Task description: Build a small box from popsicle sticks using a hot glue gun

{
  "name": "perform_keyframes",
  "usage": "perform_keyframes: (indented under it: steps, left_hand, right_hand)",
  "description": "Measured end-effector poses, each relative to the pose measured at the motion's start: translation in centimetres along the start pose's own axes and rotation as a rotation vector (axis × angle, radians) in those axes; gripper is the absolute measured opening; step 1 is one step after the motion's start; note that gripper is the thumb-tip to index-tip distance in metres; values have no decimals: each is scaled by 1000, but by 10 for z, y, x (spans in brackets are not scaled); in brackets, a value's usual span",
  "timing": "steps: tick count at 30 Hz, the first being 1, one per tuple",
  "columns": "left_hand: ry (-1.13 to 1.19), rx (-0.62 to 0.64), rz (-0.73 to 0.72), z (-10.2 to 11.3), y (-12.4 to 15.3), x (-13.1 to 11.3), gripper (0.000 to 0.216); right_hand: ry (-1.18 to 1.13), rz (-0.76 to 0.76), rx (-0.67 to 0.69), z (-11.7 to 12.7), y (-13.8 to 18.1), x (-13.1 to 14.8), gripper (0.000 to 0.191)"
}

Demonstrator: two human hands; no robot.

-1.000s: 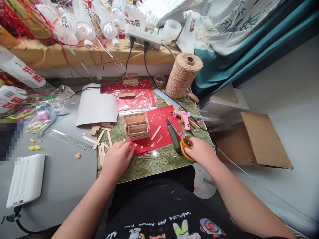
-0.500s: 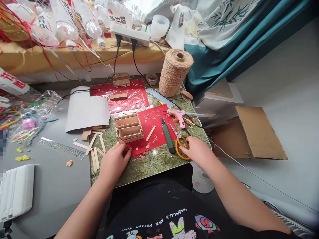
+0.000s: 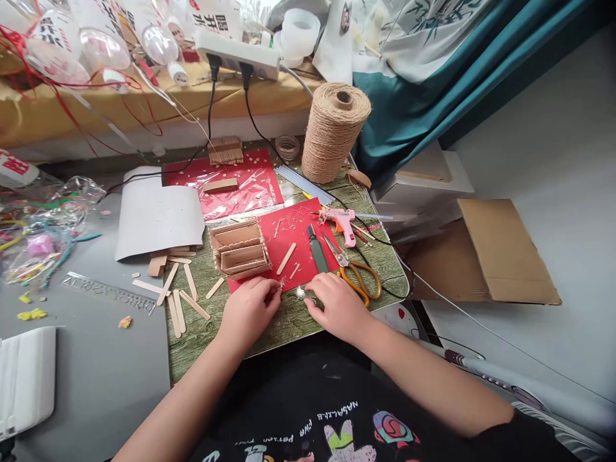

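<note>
My left hand (image 3: pixel 251 312) is closed, thumb against forefinger, at the lower edge of a red sheet (image 3: pixel 301 221); whatever it pinches is too small to make out. Just behind it stands a box of craft sticks (image 3: pixel 240 247) with a divider inside. My right hand (image 3: pixel 338 305) hovers over the front of the table, thumb and fingers apart, holding nothing visible. It partly covers the lower end of a dark green utility knife (image 3: pixel 317 249). Scissors (image 3: pixel 359 277) with orange handles lie right of it. One loose craft stick (image 3: pixel 286 258) rests on the red sheet.
A pink glue gun (image 3: pixel 342 224) lies behind the scissors, its cord running right. A twine spool (image 3: pixel 335 133) stands at the back. Several craft sticks (image 3: pixel 179 312) and a clear ruler (image 3: pixel 108 293) lie left. A power strip (image 3: pixel 238 54) sits on the ledge.
My right hand has left the scissors' handles and moved left to the front of the sheet. My left hand has shifted right, closer to it. The view has moved slightly.
</note>
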State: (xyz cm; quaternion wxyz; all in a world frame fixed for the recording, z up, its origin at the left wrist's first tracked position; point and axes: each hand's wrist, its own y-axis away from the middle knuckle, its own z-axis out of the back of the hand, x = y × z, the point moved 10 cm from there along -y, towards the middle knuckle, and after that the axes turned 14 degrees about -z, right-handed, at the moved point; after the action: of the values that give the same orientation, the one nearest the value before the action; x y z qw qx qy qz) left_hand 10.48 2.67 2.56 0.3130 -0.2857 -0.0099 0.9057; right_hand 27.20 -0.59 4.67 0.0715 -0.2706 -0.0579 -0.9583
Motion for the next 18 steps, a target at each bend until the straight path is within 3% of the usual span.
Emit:
perform_keyframes:
  steps: [18]
  left_hand:
    - [42, 91, 96, -11, -6, 10, 17]
  right_hand:
    - [-10, -45, 52, -14, 3, -11, 9]
